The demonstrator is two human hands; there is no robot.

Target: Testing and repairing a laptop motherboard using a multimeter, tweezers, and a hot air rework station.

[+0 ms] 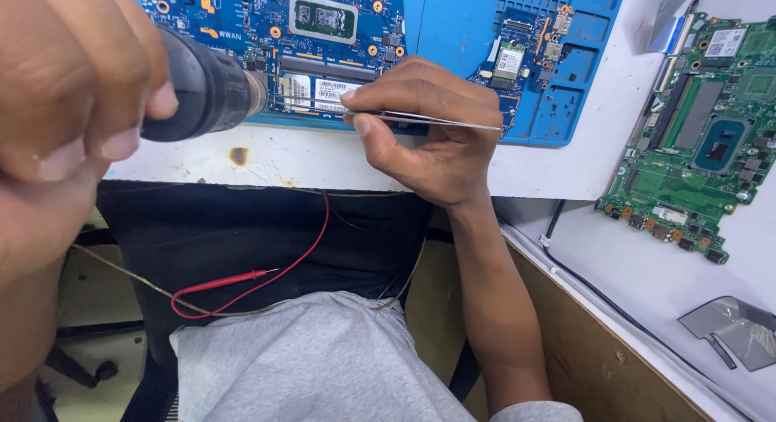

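The left hand [56, 90], very close to the camera and filling the upper left of the view, has its fingers [121, 107] clenched around the dark handle of a hot-air tool [202, 90], whose metal nozzle points right toward the lower edge of a blue circuit board [323, 34]. The right hand [428, 139] rests on the front of the white counter [283, 159], its fingers pinching a pair of thin metal tweezers [420, 119] that lie nearly level, one end by the nozzle over the board's edge and the other end pointing right. The blue circuit board lies on a blue mat [558, 107] at the far side of the counter, just beyond both hands. Well apart to the right, a green circuit board [703, 139] lies on the white surface. Below the counter edge, a red probe with its red wire [234, 280] rests on dark cloth over the person's lap, above a grey shirt [323, 357].
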